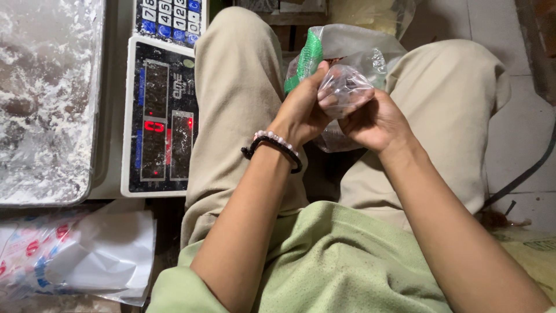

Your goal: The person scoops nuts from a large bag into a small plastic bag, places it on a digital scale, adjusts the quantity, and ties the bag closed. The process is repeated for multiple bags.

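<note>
Between my knees I hold a small clear plastic bag (346, 87) with both hands. My left hand (302, 110), with a bead bracelet and a black band at the wrist, pinches its left side. My right hand (375, 122) grips it from below and the right. The bag's contents are not clear to see. Just behind it lies a larger clear bag with a green mesh strip (307, 58).
To my left stands an electronic weighing scale (159, 116) with a lit red display and a keypad, its steel pan (46, 98) dusted with white powder. Plastic bags (75, 255) lie at lower left. A black cable (521, 174) crosses the tiled floor at right.
</note>
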